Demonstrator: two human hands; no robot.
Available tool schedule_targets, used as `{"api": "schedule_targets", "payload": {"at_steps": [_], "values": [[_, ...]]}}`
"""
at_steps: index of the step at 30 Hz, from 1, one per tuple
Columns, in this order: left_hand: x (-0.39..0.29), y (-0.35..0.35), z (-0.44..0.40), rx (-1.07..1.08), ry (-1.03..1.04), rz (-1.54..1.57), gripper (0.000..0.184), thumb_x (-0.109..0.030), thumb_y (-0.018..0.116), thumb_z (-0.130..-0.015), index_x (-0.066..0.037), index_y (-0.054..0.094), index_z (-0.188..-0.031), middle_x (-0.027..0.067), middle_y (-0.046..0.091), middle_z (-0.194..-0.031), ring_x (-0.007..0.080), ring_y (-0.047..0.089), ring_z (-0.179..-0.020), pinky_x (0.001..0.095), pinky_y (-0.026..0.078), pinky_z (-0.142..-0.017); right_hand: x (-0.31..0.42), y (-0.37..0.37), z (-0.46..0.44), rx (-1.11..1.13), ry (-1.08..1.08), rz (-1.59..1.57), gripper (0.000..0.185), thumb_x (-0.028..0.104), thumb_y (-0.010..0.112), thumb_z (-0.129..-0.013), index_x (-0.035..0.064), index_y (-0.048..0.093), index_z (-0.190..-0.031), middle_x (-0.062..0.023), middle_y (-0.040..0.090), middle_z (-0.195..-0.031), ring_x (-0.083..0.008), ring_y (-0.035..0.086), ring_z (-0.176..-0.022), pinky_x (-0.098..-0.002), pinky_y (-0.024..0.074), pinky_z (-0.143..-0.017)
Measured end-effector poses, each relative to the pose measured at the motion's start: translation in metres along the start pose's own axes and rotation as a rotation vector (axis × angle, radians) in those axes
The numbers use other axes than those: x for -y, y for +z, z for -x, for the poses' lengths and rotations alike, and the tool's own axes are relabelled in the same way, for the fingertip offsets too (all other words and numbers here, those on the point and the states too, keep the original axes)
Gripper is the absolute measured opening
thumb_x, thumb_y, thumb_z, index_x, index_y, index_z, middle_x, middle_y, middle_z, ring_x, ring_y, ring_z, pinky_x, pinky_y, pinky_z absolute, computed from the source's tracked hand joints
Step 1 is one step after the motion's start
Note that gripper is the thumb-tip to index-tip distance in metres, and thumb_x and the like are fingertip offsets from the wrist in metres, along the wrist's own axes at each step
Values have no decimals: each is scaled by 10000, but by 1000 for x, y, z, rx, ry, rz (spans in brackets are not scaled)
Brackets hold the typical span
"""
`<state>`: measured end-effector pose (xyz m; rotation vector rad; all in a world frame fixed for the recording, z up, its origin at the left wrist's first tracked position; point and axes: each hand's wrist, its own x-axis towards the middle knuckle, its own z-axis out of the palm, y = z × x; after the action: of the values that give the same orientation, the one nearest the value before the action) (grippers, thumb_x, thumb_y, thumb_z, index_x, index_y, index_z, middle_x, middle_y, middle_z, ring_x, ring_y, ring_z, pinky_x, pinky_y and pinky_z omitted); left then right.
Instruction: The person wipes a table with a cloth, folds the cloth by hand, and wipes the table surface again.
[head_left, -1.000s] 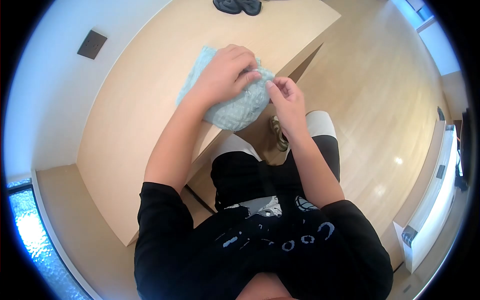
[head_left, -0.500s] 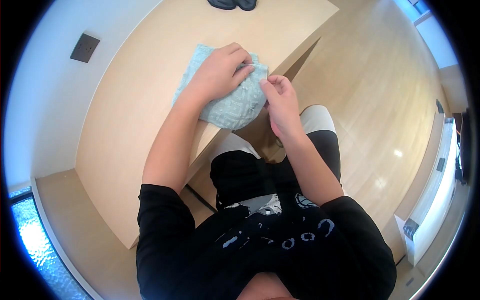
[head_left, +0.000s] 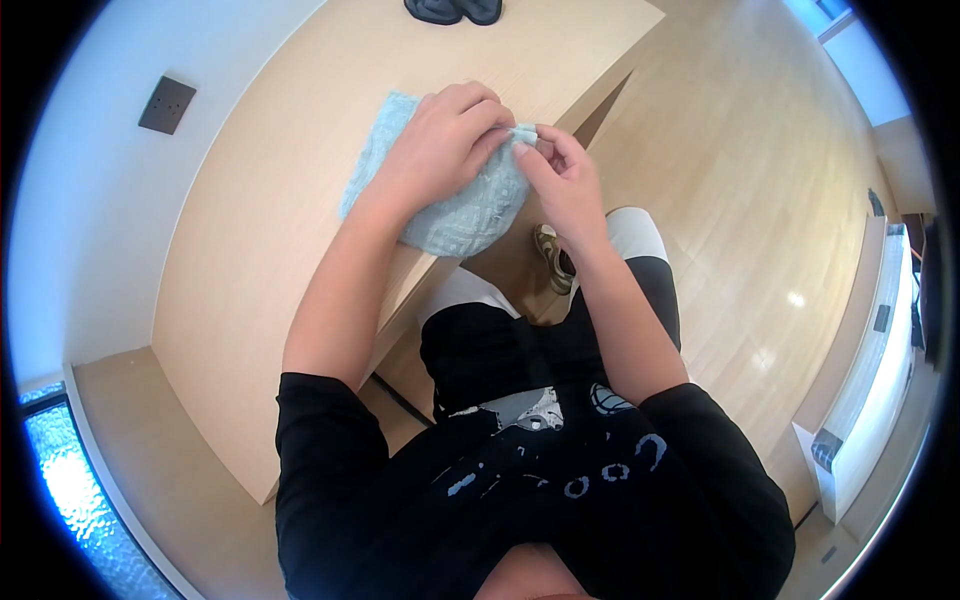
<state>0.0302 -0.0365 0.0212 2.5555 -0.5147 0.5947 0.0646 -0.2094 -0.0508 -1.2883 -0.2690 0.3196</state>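
A light blue-green patterned cloth point(head_left: 465, 220) lies on the pale wooden table point(head_left: 290, 190), and its rounded lower part hangs over the table's edge. My left hand point(head_left: 452, 140) rests on top of the cloth, with its thumb and fingers pinching the fabric near the upper right corner. At that same corner, my right hand point(head_left: 562, 180) grips the cloth's edge between thumb and forefinger. The two hands are close together but apart. Part of the cloth is hidden under my left hand and wrist.
A black object with two rounded lobes point(head_left: 453, 10) lies at the table's far side. A dark wall socket point(head_left: 167, 105) is at the left. Below the table edge, my knees and a shoe point(head_left: 553, 258) show above the wooden floor point(head_left: 740, 230).
My right hand has shifted slightly up and in toward my left hand, onto the cloth's upper right corner. My left hand has kept its grip. The whole view has drifted slightly.
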Motion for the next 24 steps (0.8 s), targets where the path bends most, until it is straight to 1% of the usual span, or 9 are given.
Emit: {"api": "schedule_targets", "payload": {"at_steps": [4, 6, 7, 10, 13, 16, 19, 22, 24], "values": [[-10, -17, -4, 51, 8, -17, 169, -88, 733, -828, -82, 670, -985, 75, 676, -953, 276, 597, -940, 391, 482, -816, 15, -3, 5, 45, -175, 55, 247, 143, 716, -915, -19, 630, -1080, 2, 576, -864, -72, 550, -784, -229, 470, -704], [-14, -27, -5, 152, -72, -67, 211, -130, 767, -802, -91, 674, -986, 66, 679, -932, 261, 594, -964, 390, 470, -846, 20, -3, 12, 87, -216, 15, 240, 138, 710, -922, -18, 609, -1074, -12, 604, -896, -73, 563, -805, -231, 474, -712], [-14, -33, -3, 202, -114, -94, 233, -150, 784, -788, -96, 676, -987, 61, 681, -922, 254, 592, -977, 389, 464, -861, 21, -3, 17, 95, -199, -1, 232, 132, 700, -930, -15, 595, -1077, -21, 616, -921, -73, 567, -813, -233, 475, -712], [-6, -46, 1, 181, -41, -177, 330, -264, 827, -763, -104, 689, -1017, 58, 681, -925, 250, 572, -997, 420, 432, -937, 22, -2, 28, 118, -168, -42, 212, 112, 665, -957, -6, 549, -1091, -39, 637, -967, -72, 575, -831, -237, 477, -713], [2, -57, 4, 135, -77, -83, 343, -258, 847, -740, -107, 679, -997, 78, 684, -922, 263, 601, -968, 412, 431, -956, 28, 2, 35, 131, -173, -82, 201, 97, 625, -983, 6, 504, -1117, -39, 627, -968, -71, 571, -843, -238, 476, -726], [-7, -67, 0, 163, -209, 189, 302, -239, 838, -756, -107, 661, -960, 77, 683, -910, 266, 630, -899, 418, 425, -970, 36, 2, 39, 117, -182, -144, 202, 99, 595, -1004, 17, 476, -1144, -45, 615, -991, -74, 567, -869, -239, 475, -757], [-9, -69, -2, 176, -61, 173, 264, -174, 826, -766, -85, 617, -900, 49, 655, -889, 259, 623, -847, 375, 449, -864, 50, 1, 39, 69, -238, -147, 208, 112, 581, -1018, 23, 461, -1162, -52, 610, -1014, -80, 569, -895, -242, 475, -789], [-20, -69, -3, 147, 52, 41, 247, -168, 822, -779, -83, 611, -875, 35, 652, -864, 232, 611, -798, 338, 438, -809, 73, -10, 36, 80, -322, -69, 209, 111, 573, -1025, 20, 459, -1175, -57, 615, -1019, -89, 576, -908, -246, 479, -807], [-27, -71, -4, 87, 69, 81, 237, -226, 805, -813, -98, 612, -863, 26, 648, -831, 228, 602, -729, 328, 432, -782, 99, -16, 37, 96, -416, 35, 213, 109, 575, -1024, 15, 467, -1182, -59, 619, -1009, -88, 579, -897, -243, 478, -804]]}}
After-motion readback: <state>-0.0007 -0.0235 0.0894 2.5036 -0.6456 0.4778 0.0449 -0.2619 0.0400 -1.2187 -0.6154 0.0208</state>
